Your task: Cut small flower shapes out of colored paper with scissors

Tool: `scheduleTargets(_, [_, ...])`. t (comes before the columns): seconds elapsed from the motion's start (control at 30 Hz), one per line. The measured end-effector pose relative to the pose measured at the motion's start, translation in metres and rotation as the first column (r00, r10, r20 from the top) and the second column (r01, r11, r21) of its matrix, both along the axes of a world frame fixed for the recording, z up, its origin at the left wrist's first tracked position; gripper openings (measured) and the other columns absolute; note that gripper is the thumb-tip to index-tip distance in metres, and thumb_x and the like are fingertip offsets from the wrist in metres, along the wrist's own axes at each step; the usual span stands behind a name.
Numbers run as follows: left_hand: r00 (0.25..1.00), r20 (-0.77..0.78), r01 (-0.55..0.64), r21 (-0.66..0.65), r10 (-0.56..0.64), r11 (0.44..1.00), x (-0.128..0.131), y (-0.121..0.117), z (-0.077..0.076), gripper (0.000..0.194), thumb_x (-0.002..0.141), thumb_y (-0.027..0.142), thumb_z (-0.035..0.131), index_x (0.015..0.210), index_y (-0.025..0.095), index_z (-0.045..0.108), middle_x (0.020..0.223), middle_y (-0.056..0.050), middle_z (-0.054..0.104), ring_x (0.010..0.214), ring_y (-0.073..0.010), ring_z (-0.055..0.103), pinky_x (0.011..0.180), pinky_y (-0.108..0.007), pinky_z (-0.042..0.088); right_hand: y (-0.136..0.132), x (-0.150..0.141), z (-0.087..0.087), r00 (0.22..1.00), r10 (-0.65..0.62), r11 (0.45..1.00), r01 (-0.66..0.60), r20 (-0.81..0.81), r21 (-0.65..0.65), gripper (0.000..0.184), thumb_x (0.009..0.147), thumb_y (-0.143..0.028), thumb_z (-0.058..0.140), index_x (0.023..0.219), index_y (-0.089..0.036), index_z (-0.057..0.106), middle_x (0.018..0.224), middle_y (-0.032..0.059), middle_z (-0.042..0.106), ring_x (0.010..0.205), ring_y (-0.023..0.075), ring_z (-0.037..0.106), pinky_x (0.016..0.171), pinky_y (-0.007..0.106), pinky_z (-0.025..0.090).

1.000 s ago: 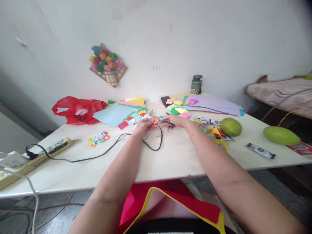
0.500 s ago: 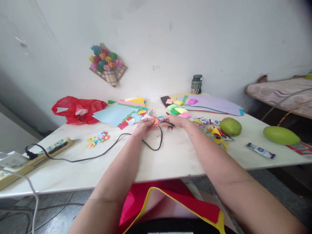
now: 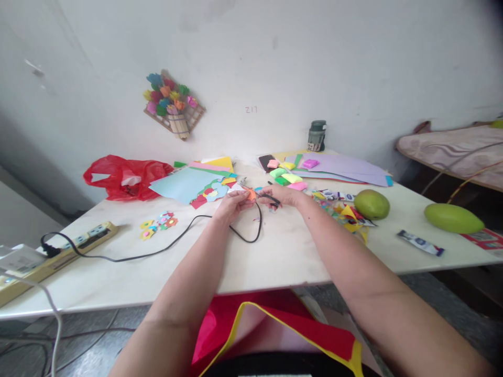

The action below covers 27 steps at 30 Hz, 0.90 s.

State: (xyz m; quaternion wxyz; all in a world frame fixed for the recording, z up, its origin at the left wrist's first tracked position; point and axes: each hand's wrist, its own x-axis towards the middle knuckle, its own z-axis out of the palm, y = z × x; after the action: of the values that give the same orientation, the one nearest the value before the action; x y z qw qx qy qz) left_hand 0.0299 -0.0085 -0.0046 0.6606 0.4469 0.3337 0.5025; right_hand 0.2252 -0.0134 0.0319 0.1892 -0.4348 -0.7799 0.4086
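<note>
Close together over the middle of the table, my two hands meet at a small orange paper piece (image 3: 250,195). My left hand (image 3: 233,204) pinches that piece between thumb and fingers. Black-handled scissors (image 3: 271,199) are in my right hand (image 3: 286,196), with the fingers wrapped round the handles; the blades point left at the orange paper and are partly hidden. A black power cord (image 3: 251,241) loops just below the hands, and its far end is lost behind them. Cut colored paper shapes (image 3: 210,192) lie left of my left hand.
Left are small paper flowers (image 3: 159,224), a red plastic bag (image 3: 126,178) and a power strip (image 3: 82,246). Colored clay packs (image 3: 291,178), paper sheets (image 3: 346,166) and a bottle (image 3: 316,136) stand behind. Right are paper scraps (image 3: 348,214), green mangoes (image 3: 372,204) and a tube (image 3: 420,243).
Both arms stay in place. The scissors' handles in my right hand look closer together than before, and the orange piece has tilted slightly.
</note>
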Motion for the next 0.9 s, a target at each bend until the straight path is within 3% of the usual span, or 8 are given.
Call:
scheduleTargets(0.43, [1.0, -0.017, -0.025, -0.017, 0.025, 1.0, 0.002, -0.001, 0.002, 0.009, 0.069, 0.014, 0.072, 0.072, 0.01, 0.064, 0.065, -0.004, 0.068, 0.054, -0.0116, 0.064, 0.061, -0.023, 0.055, 0.001, -0.002, -0.002, 1.0, 0.0, 0.999, 0.0, 0.0, -0.042, 0.041, 0.075, -0.056, 0.063, 0.081, -0.015, 0.058, 0.052, -0.0025, 0.057, 0.041, 0.0076, 0.052, 0.033, 0.016, 0.033])
scheduleTargets(0.9, [0.999, -0.028, -0.019, 0.016, 0.019, 1.0, 0.0, -0.002, 0.002, 0.012, 0.066, 0.015, 0.072, 0.07, 0.01, 0.063, 0.068, -0.005, 0.069, 0.06, -0.0134, 0.066, 0.063, -0.025, 0.055, -0.01, -0.004, 0.01, 1.0, -0.004, 0.998, 0.005, 0.016, -0.066, 0.032, 0.076, -0.045, 0.065, 0.073, -0.016, 0.053, 0.051, -0.0024, 0.057, 0.041, 0.0083, 0.054, 0.033, 0.017, 0.034])
